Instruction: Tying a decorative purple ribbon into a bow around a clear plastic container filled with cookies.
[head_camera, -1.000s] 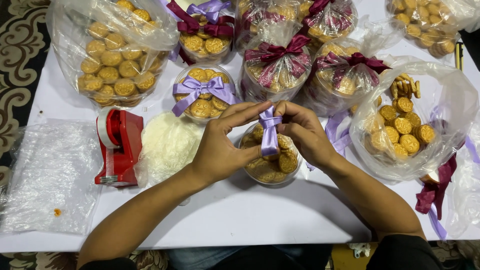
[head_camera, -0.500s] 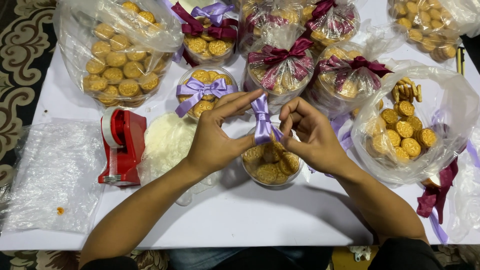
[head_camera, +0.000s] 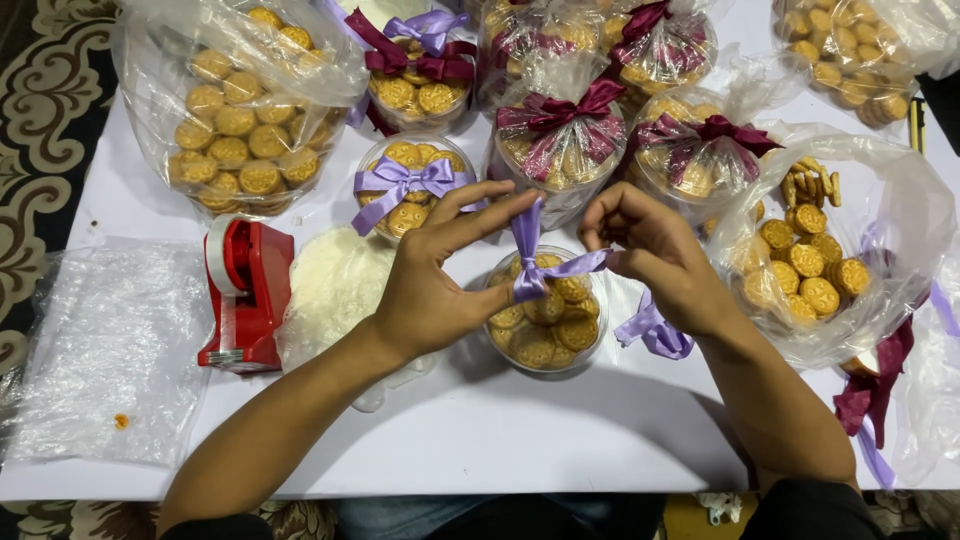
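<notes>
1. Head view, hands: left hand (head_camera: 425, 290) pinches the upright loop of a lilac satin ribbon (head_camera: 535, 262) between thumb and forefinger; right hand (head_camera: 655, 250) grips the ribbon's other end, fingers curled closed.
2. Head view, worked item: round clear plastic tub of golden cookies (head_camera: 545, 325), centre of the white table (head_camera: 520, 430), under the ribbon, between both hands.
3. Head view, surroundings: red tape dispenser (head_camera: 245, 295) left; finished lilac-bowed tub (head_camera: 405, 185) behind; maroon-bowed tubs (head_camera: 560, 140) further back; open clear bag of loose cookies (head_camera: 815, 265) right; spare ribbon, probably lilac (head_camera: 655, 335), beneath right wrist.
</notes>
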